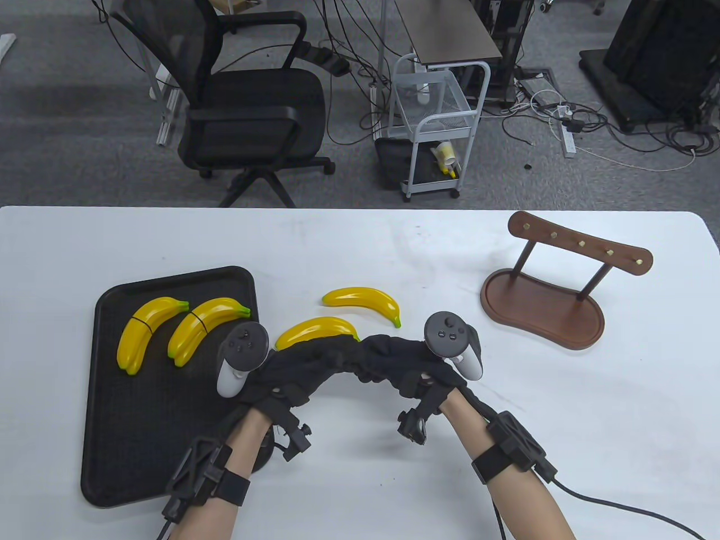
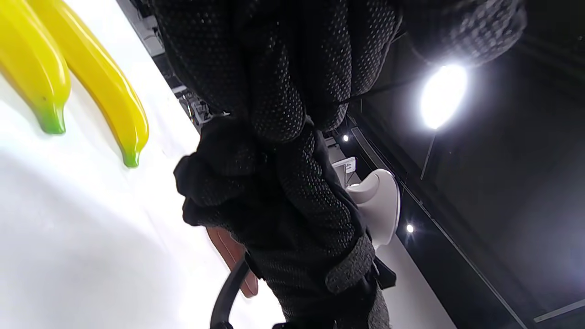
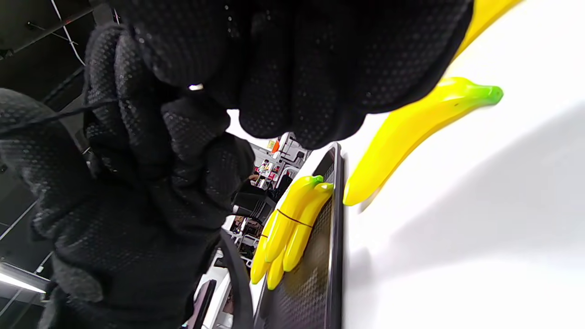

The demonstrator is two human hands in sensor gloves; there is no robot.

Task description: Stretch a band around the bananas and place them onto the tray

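Observation:
Two loose yellow bananas lie on the white table, one farther back (image 1: 363, 298) and one nearer (image 1: 312, 331), its near end hidden behind my hands. My left hand (image 1: 337, 351) and right hand (image 1: 377, 354) meet just in front of it, fingers curled and pressed together. In the wrist views a thin dark strand (image 3: 55, 116), apparently the band, runs taut between the fingers of both hands (image 2: 379, 89). The black tray (image 1: 140, 416) at left holds two banded banana pairs (image 1: 147, 329) (image 1: 202, 326). The right wrist view shows a banded pair (image 3: 292, 224) and a loose banana (image 3: 411, 132).
A wooden stand (image 1: 551, 298) with a pegged crossbar sits at the right rear of the table. Beyond the far table edge are an office chair (image 1: 247, 112) and a white cart (image 1: 439, 124). A cable trails from my right wrist (image 1: 619, 509).

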